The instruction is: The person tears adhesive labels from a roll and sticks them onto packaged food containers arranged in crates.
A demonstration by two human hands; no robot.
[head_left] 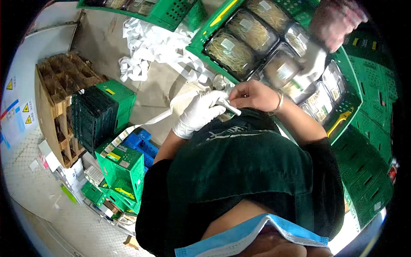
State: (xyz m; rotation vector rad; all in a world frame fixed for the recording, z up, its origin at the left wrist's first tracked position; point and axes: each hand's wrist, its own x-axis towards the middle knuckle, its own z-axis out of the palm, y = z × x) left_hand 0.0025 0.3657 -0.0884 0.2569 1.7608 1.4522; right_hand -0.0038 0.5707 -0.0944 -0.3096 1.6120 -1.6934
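My left hand, in a white glove, is closed around a strip of labels. The strip trails from it down to the left, over a green crate. A short white tube-like piece sticks out between my two hands. Bare and wearing a bracelet, my right hand is beside the gloved one, thumb and fingers pinched together; what they pinch is too small to make out. Just beyond is a green crate of clear-lidded black packs, such as this pack of pale shreds.
Another person's gloved hand reaches blurred over the packs, at a dark tray. Crumpled white backing strip heaps on the floor. Left are wooden pallets, a black crate and green crates. Stacked green crates line the right.
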